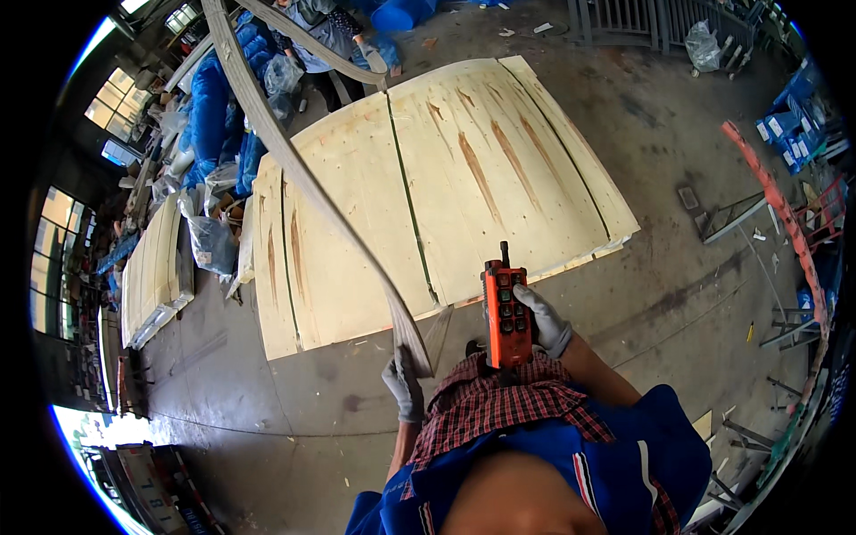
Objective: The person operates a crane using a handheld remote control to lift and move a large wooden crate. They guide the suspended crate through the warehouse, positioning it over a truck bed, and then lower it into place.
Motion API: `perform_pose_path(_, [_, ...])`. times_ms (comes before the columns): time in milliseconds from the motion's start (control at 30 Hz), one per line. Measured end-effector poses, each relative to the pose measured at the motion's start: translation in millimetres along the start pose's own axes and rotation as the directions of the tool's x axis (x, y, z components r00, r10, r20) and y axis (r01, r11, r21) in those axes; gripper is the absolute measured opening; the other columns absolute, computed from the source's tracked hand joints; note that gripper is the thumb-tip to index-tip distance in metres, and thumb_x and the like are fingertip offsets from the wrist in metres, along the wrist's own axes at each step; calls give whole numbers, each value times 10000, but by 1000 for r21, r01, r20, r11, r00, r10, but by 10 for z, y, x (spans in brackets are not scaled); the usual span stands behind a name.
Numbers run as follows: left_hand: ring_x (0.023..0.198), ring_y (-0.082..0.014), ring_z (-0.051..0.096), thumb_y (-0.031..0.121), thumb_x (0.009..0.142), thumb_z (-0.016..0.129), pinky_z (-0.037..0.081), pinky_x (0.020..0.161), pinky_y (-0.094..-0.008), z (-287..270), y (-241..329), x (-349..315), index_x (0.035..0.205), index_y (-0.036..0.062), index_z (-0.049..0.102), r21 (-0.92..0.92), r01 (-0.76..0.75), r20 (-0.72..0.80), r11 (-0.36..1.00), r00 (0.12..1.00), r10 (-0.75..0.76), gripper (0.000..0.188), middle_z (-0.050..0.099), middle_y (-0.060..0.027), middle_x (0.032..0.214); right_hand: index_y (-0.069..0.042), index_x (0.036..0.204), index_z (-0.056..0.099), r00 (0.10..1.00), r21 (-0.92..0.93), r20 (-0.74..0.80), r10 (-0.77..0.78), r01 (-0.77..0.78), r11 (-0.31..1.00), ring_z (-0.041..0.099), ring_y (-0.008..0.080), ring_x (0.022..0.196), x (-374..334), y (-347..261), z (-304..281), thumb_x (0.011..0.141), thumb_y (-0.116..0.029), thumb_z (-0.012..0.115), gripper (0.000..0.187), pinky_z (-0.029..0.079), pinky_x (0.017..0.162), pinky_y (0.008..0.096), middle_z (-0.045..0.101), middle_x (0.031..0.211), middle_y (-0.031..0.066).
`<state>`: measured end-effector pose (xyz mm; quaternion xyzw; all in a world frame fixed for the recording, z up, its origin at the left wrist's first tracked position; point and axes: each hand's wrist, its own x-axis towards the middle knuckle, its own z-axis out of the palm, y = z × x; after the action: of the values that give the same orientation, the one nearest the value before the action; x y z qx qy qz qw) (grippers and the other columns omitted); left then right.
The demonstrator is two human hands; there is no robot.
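Note:
My right hand [546,323], in a grey glove, is closed round an orange-red crane remote control [506,312] with dark buttons and a short black antenna, held upright before my waist. My left hand [404,390], gloved too, grips the lower end of a wide beige lifting sling [316,192]. From there the sling climbs across the stack of panels and out of view at the top left. The broad pale yellow panel stack [348,232] has brown stains and dark bands across it. My left fingers are partly hidden by the sling.
At the stack's far side stands a person [312,40], a gloved hand near a second sling [308,43]. Blue wrapped bundles [209,111] and plastic bags lie at the left, beside a smaller panel stack [156,267]. Metal frames [660,25] stand far right; a red-pink beam [776,201] runs along the right.

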<state>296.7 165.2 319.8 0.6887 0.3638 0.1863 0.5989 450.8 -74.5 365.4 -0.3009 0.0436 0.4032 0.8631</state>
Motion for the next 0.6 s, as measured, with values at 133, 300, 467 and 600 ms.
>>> perform_pose_path(133, [588,-63,253,383,992,474,184,478,-292,226,138,692,638,95,359,21,-157,-46,987,986,158,471,286,71,611,-49,1212,555,1000,-52,-29,-2,0,999,653,142,911,173,1,-59,995,-330,451,370,543,808,296,655,1066,61])
perform_pose_path(300, [611,-58,223,426,983,488,170,506,-277,630,402,1761,639,128,357,-116,-238,-33,964,971,235,474,252,81,639,-60,1214,559,997,-41,-72,16,-19,999,650,125,914,330,87,-166,987,-285,480,328,548,806,280,652,1071,40])
perform_pose_path(467, [763,-61,542,265,939,611,431,693,-204,886,195,2193,1015,44,632,-363,-153,224,919,943,245,235,612,47,866,-52,1225,550,993,-22,-120,-5,2,1000,651,127,917,409,107,-179,982,-274,491,335,549,810,277,653,1068,46])
perform_pose_path(600, [872,-74,585,129,870,664,466,761,-229,831,-564,2267,1126,25,611,-372,123,550,920,827,112,282,655,0,971,-42,1222,540,997,9,-83,-8,9,1000,655,154,910,403,135,-164,983,-282,480,344,551,812,303,655,1054,65])
